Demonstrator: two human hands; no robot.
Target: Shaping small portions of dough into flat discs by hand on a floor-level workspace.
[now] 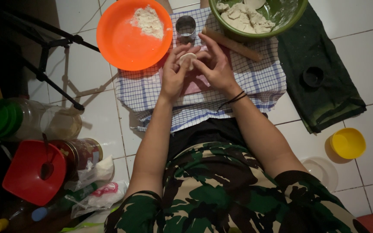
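Note:
Both hands meet over a blue-checked cloth on the tiled floor. My left hand and my right hand together pinch a small round of pale dough between the fingertips. Just beyond the fingers stands a metal ring cutter. A wooden rolling pin lies to the right of it. An orange plate with a heap of flour sits at the upper left. A green bowl holding dough lumps sits at the top right. A pinkish mat lies under the hands.
A dark green cloth with a small black cup lies at the right. A yellow lid and a clear lid sit lower right. Jars, a red funnel, bags and a black tripod crowd the left.

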